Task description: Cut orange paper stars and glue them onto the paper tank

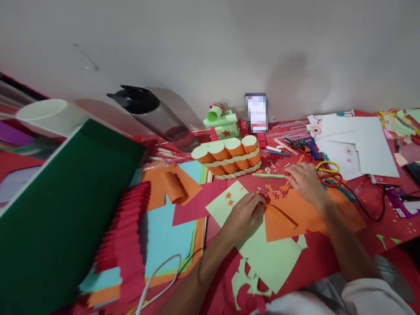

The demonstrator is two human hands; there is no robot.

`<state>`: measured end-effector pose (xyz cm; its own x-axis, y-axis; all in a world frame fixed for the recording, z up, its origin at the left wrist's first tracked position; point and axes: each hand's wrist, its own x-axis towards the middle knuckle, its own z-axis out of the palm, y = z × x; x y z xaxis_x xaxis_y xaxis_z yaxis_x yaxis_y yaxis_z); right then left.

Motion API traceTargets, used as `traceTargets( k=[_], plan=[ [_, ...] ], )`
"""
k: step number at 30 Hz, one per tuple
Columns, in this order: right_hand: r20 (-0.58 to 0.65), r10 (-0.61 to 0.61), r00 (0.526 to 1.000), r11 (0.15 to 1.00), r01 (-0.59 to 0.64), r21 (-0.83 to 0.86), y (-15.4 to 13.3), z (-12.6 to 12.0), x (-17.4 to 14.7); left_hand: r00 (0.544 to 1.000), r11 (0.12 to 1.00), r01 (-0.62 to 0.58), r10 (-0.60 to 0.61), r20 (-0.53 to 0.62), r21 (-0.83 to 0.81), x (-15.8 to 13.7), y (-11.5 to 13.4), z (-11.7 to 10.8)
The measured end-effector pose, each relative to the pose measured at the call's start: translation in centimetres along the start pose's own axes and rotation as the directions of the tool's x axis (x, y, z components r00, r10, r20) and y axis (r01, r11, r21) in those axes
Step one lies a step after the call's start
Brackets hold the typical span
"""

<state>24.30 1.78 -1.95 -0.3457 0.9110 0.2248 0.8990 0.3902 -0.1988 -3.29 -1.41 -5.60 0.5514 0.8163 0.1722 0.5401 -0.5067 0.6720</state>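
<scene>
My left hand (244, 217) rests over a pale green paper sheet (277, 267), its fingers pressed together beside a small dark red piece (264, 199). What sits between those fingertips is hidden. Two small orange paper stars (229, 195) lie on the green sheet left of this hand. Over the orange paper sheet (341, 210), my right hand (306, 183) is open, fingers reaching left to the end of a green pen (269, 175). Small red and orange star cutouts (278, 193) lie between my hands.
An orange scalloped paper basket (226, 157) stands behind my hands, with a green paper model (226, 127) behind it. Phone (257, 113) leans on the wall. Scissors (328, 173) and a glue gun (311, 146) lie right; a bottle (160, 116) and dark green board (72, 210) stand left.
</scene>
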Motion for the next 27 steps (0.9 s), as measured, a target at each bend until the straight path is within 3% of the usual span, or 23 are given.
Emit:
traceTargets(
  k=[5, 10, 15, 19, 21, 24, 27],
  plan=[
    [0.129, -0.103, 0.986, 0.994, 0.105, -0.015, -2.7, 1.8, 0.7, 0.993, 0.993, -0.116, 0.116, 0.002, 0.006, -0.8, -0.5, -1.5],
    [0.115, -0.086, 0.99, 0.996, 0.088, -0.014, -1.6, 2.8, 1.2, 1.0, 0.999, 0.026, -0.025, -0.016, 0.041, -1.0, -0.7, -1.8],
    [-0.039, -0.015, 0.999, 0.997, 0.018, 0.078, -1.2, 1.8, 1.1, 0.984, 0.969, 0.177, -0.171, -0.049, 0.171, -0.5, -0.8, -1.1],
    [-0.243, 0.107, 0.964, 0.932, -0.012, 0.363, -1.4, 0.1, 0.7, 0.976, 0.959, 0.213, -0.203, -0.072, 0.186, 0.1, -0.7, -0.7],
    [-0.257, 0.158, 0.953, 0.876, -0.015, 0.482, -1.5, -0.5, 0.4, 0.974, 0.955, 0.223, -0.208, -0.093, 0.196, 0.2, -0.8, -0.7],
    [-0.156, 0.183, 0.971, 0.804, -0.056, 0.592, -1.7, -0.8, -0.1, 0.967, 0.955, 0.17, -0.115, -0.226, 0.244, 0.2, -0.9, -0.7],
    [-0.045, 0.188, 0.981, 0.709, -0.104, 0.698, -2.7, -0.6, -0.5, 0.947, 0.942, -0.036, 0.139, -0.29, 0.333, -0.1, -0.8, -0.6]
  ],
)
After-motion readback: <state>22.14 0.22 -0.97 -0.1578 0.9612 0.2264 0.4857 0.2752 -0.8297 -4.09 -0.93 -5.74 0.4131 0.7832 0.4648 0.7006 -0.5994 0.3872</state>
